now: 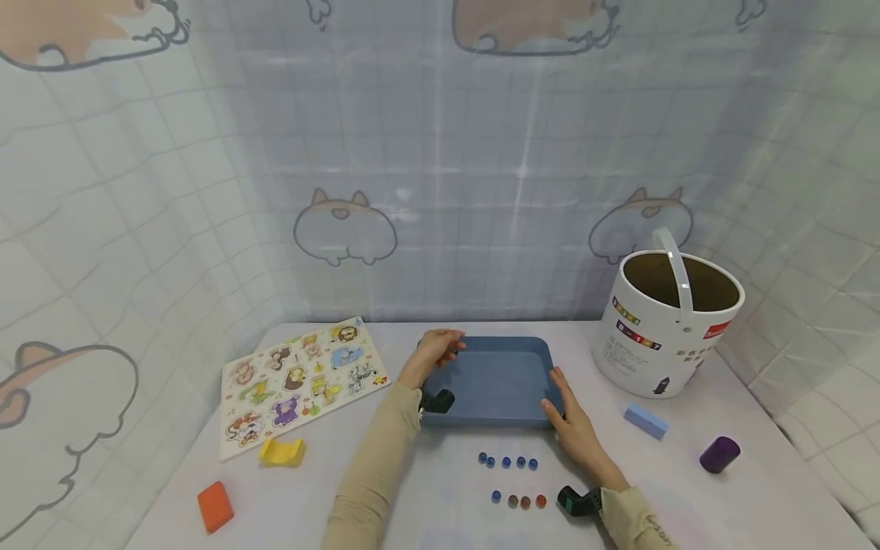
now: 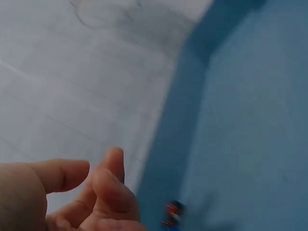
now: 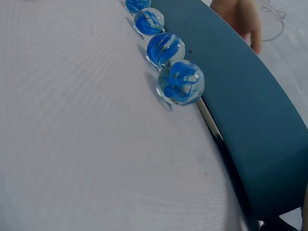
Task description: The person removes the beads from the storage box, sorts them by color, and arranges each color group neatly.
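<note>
A shallow blue tray (image 1: 491,382) lies on the white table. My left hand (image 1: 435,353) is over its far left corner, thumb apart from the loosely bent fingers (image 2: 113,190). Just below those fingers in the left wrist view is a small blurred red, dark and blue thing (image 2: 173,211), close by the tray's inner wall. My right hand (image 1: 577,435) rests with fairly straight fingers at the tray's near right corner. A row of clear glass marbles with blue swirls (image 3: 181,82) lies along the tray's near side. Nearer me is a second row of blue and reddish-brown marbles (image 1: 525,503).
To the left lie an animal puzzle board (image 1: 302,386), a yellow curved block (image 1: 282,453) and an orange block (image 1: 216,506). At the right stand a white bucket (image 1: 667,328) with a handle, a light blue block (image 1: 646,421) and a purple cylinder (image 1: 719,454). A curtain hangs behind.
</note>
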{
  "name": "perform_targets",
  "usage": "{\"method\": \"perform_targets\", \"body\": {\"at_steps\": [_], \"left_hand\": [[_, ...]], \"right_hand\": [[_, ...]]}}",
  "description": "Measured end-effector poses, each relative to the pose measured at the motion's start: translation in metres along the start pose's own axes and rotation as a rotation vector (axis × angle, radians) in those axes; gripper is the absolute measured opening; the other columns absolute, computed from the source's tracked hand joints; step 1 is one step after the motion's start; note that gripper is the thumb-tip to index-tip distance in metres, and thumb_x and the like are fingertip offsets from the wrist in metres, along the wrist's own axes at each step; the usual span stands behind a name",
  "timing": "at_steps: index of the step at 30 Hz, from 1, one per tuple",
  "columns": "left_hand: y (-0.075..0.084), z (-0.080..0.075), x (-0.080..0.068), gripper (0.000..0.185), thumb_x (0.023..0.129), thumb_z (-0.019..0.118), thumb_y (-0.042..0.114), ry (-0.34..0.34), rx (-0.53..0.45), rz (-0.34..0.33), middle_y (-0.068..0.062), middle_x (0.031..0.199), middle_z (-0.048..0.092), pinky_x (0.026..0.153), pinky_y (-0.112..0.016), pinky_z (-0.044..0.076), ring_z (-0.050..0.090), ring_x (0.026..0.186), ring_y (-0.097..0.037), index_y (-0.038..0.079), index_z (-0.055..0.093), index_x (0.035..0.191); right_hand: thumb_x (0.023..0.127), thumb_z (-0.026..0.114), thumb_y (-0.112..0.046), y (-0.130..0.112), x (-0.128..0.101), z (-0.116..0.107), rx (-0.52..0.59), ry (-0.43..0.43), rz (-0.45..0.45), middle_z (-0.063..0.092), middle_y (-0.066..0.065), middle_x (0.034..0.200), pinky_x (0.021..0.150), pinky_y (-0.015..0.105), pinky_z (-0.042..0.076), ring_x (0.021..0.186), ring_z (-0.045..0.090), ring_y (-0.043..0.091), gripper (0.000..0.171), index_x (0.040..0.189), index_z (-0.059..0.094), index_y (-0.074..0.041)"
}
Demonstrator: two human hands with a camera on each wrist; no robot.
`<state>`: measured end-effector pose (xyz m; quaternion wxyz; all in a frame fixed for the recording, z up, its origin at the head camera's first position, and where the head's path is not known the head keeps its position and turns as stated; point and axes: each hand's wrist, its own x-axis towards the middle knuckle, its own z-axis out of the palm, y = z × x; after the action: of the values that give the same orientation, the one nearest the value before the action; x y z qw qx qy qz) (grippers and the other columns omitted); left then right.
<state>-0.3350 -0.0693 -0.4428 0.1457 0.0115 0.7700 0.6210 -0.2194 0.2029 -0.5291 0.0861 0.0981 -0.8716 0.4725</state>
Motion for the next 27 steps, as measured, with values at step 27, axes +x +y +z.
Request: {"method": "perform_targets", "body": {"at_steps": [27], "left_hand": [[-0.024, 0.018, 0.017, 0.018, 0.089, 0.064, 0.012, 0.205, 0.411, -0.057, -0.007, 0.071, 0.072, 0.053, -0.024, 0.047, 0.060, 0.055, -0.013, 0.004, 0.076, 0.099]], "right_hand": [[0.103, 0.047, -0.027, -0.001, 0.000, 0.000, 0.000, 0.004, 0.023, 0.010, 0.017, 0.163, 0.112, 0.065, 0.018, 0.147, 0.015, 0.045, 0.063, 0.155, 0.019, -0.005]]}}
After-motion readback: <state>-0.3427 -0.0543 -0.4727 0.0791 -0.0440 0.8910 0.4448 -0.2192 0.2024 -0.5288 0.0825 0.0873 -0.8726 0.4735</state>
